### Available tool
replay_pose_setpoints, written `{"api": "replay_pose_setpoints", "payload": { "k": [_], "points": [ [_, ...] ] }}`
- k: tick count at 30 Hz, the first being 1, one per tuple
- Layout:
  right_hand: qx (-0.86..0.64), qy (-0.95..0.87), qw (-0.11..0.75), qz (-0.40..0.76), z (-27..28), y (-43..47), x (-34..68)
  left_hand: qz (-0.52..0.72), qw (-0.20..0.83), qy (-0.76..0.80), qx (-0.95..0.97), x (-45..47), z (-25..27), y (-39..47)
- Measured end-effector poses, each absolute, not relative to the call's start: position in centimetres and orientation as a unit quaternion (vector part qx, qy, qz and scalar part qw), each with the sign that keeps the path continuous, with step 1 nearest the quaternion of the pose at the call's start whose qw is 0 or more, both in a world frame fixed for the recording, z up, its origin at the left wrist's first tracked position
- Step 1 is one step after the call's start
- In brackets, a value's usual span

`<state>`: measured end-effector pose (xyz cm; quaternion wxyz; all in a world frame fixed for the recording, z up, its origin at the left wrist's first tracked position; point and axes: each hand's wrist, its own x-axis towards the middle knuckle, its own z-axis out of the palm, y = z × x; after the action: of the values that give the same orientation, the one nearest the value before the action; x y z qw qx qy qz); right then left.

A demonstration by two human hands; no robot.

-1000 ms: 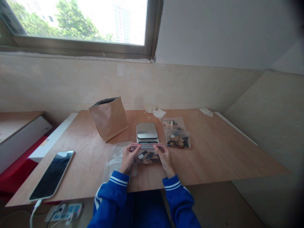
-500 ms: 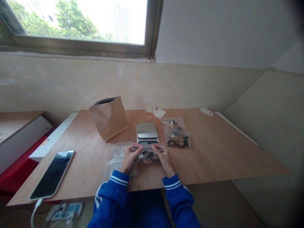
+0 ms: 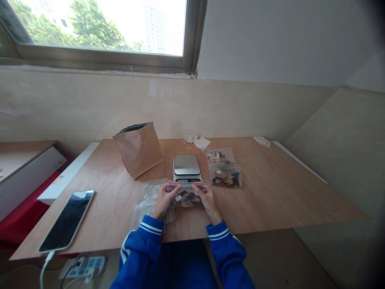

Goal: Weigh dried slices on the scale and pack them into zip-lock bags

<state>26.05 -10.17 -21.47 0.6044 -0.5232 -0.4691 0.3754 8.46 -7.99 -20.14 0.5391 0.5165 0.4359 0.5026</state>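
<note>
A clear zip-lock bag (image 3: 188,198) with dark and tan dried pieces inside is held between my two hands, close to the table's front. My left hand (image 3: 164,197) pinches the bag's reddish zip edge on the left. On the right of that same edge, my right hand (image 3: 207,197) has thumb and fingers closed on it. Just beyond the bag stands a kitchen scale (image 3: 187,165), its steel plate bare and its display partly covered by the bag's top. Flat clear bags (image 3: 146,206) lie beside and partly under my left hand.
Filled zip-lock bags (image 3: 226,176) lie right of the scale. An open brown paper pouch (image 3: 140,150) stands at the back left. A phone (image 3: 67,220) on a cable lies at the left edge. White scraps (image 3: 202,142) sit near the wall, and a power strip (image 3: 86,267) is below the table.
</note>
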Motion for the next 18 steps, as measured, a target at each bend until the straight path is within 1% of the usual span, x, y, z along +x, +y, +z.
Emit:
{"api": "replay_pose_setpoints", "payload": {
  "k": [5, 12, 18],
  "points": [
    [-0.523, -0.470, 0.609, 0.367, -21.54, -10.11, 26.14, 0.498, 0.548, 0.446, 0.503, 8.62, -20.22, -8.00],
    [-0.480, -0.489, 0.587, 0.430, -22.09, -10.00, 25.91, 0.490, 0.561, 0.406, 0.530, 8.76, -20.41, -7.90],
    [-0.480, -0.493, 0.591, 0.421, -22.32, -9.86, 25.65, 0.494, 0.553, 0.396, 0.541, 8.76, -20.13, -7.94]
  ]
}}
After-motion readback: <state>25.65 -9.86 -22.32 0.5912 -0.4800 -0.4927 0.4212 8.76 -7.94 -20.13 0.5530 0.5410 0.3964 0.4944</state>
